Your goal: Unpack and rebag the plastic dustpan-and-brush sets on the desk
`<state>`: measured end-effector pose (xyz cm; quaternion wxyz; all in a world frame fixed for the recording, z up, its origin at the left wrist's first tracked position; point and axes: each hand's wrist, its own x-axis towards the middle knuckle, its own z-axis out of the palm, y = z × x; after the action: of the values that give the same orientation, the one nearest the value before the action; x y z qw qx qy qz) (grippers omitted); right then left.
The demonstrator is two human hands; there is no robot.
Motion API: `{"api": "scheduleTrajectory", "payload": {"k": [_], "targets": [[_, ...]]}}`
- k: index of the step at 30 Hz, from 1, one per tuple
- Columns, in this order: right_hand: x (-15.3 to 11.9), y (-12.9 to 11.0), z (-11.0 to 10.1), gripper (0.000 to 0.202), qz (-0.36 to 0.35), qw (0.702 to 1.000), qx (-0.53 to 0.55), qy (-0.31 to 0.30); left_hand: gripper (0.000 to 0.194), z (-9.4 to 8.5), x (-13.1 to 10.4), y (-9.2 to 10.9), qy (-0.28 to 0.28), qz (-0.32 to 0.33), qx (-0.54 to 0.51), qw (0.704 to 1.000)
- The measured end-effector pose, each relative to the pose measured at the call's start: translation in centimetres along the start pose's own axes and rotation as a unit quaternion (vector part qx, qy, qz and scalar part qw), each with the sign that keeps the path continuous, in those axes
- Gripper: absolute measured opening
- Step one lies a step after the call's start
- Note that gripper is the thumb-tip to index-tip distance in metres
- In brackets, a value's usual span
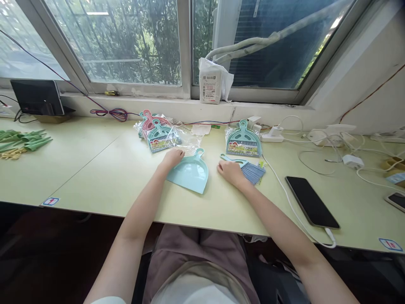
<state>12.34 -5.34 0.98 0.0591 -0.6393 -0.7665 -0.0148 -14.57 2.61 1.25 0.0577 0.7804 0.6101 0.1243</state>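
A light blue dustpan [190, 174] lies on the table with its handle pointing away from me. My left hand [174, 158] is closed at its upper left edge, the fingertips partly hidden. To the right, a small hand brush [252, 172] with a pale blue handle and grey-blue bristles lies flat over a bit of printed packaging. My right hand [230, 172] is curled against the near side of the brush handle; what its fingers hold, if anything, is hidden. Crumpled clear plastic [189, 140] is just behind the dustpan.
Wrapped dustpan-and-brush sets stand at the back, one green set [243, 141] and a pink and green pile [158, 133]. A charging phone [311, 202] with a white cable lies right. Green and yellow items [23, 141] lie far left. A paper pack [211, 86] sits on the sill.
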Motion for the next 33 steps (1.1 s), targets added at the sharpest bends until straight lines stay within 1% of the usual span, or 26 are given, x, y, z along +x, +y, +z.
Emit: {"api": "scheduleTrajectory", "payload": {"k": [1, 3, 5, 7, 8, 10, 12, 14, 17, 18, 20, 22, 25, 27, 28, 30, 31, 33], "targets": [[-0.2, -0.6, 0.2, 0.03, -0.03, 0.999, 0.012, -0.005, 0.038, 0.2, 0.0, 0.1, -0.011, 0.006, -0.006, 1.0], [-0.6, -1.5, 0.5, 0.027, -0.075, 0.996, 0.041, -0.002, 0.037, 0.6, -0.2, 0.8, -0.013, 0.016, -0.017, 1.0], [-0.7, -1.9, 0.5, 0.024, -0.094, 0.993, 0.073, -0.005, 0.036, 1.0, -0.6, 2.0, -0.01, 0.033, -0.037, 0.999], [-0.7, -1.7, 0.3, 0.024, -0.102, 0.988, 0.115, -0.015, 0.037, 1.2, -1.0, 3.3, -0.012, 0.058, -0.071, 0.996], [-0.5, -1.4, 0.1, 0.025, -0.098, 0.985, 0.138, -0.013, 0.038, 1.1, -1.2, 3.9, -0.017, 0.072, -0.093, 0.993], [-0.2, -0.5, -0.2, 0.028, -0.077, 0.982, 0.169, 0.013, 0.039, 0.8, -1.6, 4.7, -0.043, 0.099, -0.142, 0.984], [0.2, 0.7, -0.6, 0.027, -0.047, 0.986, 0.154, 0.045, 0.032, 0.1, -2.0, 5.1, -0.082, 0.123, -0.18, 0.973], [0.3, 2.0, -0.9, 0.022, -0.037, 0.993, 0.109, 0.034, 0.023, -0.5, -2.1, 5.1, -0.116, 0.144, -0.197, 0.963], [0.2, 3.5, -1.5, 0.03, -0.041, 0.995, 0.088, -0.02, 0.015, -1.2, -2.0, 4.7, -0.136, 0.152, -0.216, 0.955], [0.1, 3.7, -1.7, 0.032, -0.042, 0.995, 0.088, -0.036, 0.015, -1.2, -1.9, 4.5, -0.132, 0.143, -0.23, 0.954], [-0.1, 3.9, -2.0, 0.032, -0.037, 0.995, 0.075, -0.055, 0.014, -1.3, -1.6, 4.0, -0.116, 0.103, -0.271, 0.95], [-0.3, 3.6, -2.1, 0.028, -0.013, 0.998, 0.037, -0.049, 0.015, -1.2, -1.2, 3.6, -0.095, 0.051, -0.326, 0.939], [-0.3, 2.9, -1.9, 0.027, 0.033, 0.998, -0.036, -0.025, 0.023, -0.9, -0.8, 3.2, -0.047, -0.025, -0.416, 0.908], [-0.2, 2.7, -1.8, 0.027, 0.043, 0.997, -0.062, -0.018, 0.029, -0.6, -0.5, 3.2, -0.005, -0.058, -0.464, 0.884], [-0.2, 2.8, -1.8, 0.026, 0.045, 0.997, -0.064, -0.019, 0.03, -0.3, -0.3, 3.2, 0.01, -0.065, -0.479, 0.875], [0.0, 3.3, -2.2, 0.023, 0.064, 0.997, -0.051, -0.012, 0.028, 0.3, 0.0, 3.4, 0.019, -0.064, -0.495, 0.867], [0.1, 3.6, -2.6, 0.023, 0.088, 0.995, -0.035, 0.003, 0.026, 0.6, 0.1, 3.4, 0.019, -0.064, -0.496, 0.866], [0.3, 4.4, -3.4, 0.025, 0.15, 0.987, 0.015, 0.063, 0.024, 1.2, 0.2, 3.7, 0.016, -0.069, -0.492, 0.867]]}}
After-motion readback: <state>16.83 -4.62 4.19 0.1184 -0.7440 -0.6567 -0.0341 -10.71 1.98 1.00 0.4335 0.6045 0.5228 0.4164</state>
